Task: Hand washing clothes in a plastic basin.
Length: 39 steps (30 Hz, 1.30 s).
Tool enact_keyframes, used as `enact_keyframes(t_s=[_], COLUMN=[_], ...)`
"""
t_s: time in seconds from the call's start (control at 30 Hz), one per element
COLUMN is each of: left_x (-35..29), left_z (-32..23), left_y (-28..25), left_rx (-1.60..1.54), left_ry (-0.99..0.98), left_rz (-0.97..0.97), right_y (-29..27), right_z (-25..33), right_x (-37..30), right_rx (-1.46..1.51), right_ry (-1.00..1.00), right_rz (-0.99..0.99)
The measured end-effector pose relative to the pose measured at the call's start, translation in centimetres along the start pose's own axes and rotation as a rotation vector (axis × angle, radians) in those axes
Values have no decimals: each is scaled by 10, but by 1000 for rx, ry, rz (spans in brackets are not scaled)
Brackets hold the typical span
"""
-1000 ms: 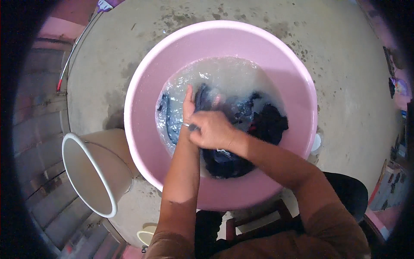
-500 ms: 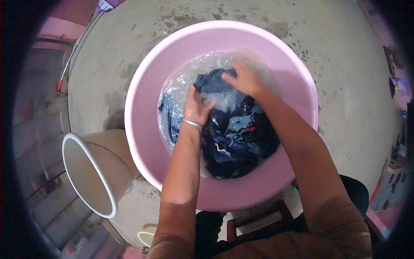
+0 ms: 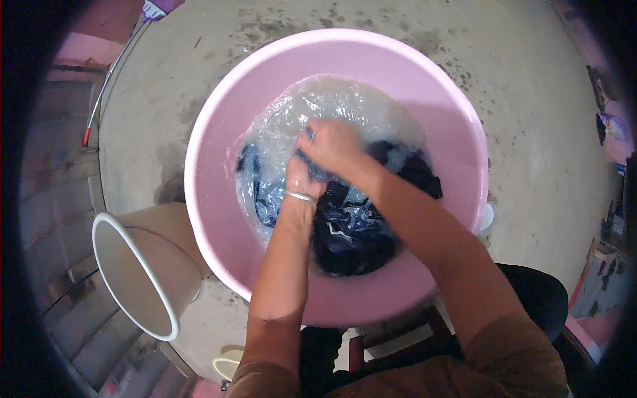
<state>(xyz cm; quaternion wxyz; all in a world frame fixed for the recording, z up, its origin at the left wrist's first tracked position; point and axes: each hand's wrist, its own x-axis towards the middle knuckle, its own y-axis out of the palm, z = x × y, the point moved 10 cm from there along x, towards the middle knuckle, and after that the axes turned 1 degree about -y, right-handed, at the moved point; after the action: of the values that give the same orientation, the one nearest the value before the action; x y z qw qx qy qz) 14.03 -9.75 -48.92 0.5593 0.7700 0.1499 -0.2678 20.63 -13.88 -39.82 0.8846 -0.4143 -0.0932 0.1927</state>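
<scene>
A large pink basin [image 3: 458, 152] holds cloudy, sudsy water [image 3: 332, 96] with wet dark blue clothes [image 3: 358, 245] partly sunk in it. Near the middle of the water, my left hand [image 3: 302, 176], with a silver bangle at the wrist, is closed on a bunched bit of dark blue cloth [image 3: 316, 171]. Over it, my right hand [image 3: 333, 144] is curled into a fist on the same cloth and slightly blurred. The two hands touch or nearly touch. A white strip shows on the clothes below them. How far the held cloth runs under water is hidden.
Left of the basin stands a cream bucket [image 3: 149, 265], tilted in view. A smaller pale container [image 3: 227, 363] sits below it. A long-handled tool [image 3: 109, 73] lies at the upper left. A white round object [image 3: 488, 217] peeks out beside the basin's right rim. The concrete floor [image 3: 531, 119] has damp spots.
My right hand has moved left and down to my left hand. Both hands have gone from spread fingers to closed ones, gathering the dark blue cloth between them.
</scene>
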Motion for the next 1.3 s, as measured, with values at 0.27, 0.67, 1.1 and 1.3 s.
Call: enact_keyframes(t_s=[0.27,0.67,1.1,1.3], left_x=[4,-92,-218,-221], left_z=[-13,-39,-71,-39], left_y=[-7,68,165,126], left_rx=[105,1069,291,215], left_ry=[38,-191,217,261], left_rz=[-123,43,-167,-372], right_y=[23,-74,-142,-186], right_z=[-65,7,16,142], right_x=[-5,9,-91,-112], right_rx=[346,512,1232,1070], right_ry=[72,100,294,-49], right_rz=[130,134,76,-69])
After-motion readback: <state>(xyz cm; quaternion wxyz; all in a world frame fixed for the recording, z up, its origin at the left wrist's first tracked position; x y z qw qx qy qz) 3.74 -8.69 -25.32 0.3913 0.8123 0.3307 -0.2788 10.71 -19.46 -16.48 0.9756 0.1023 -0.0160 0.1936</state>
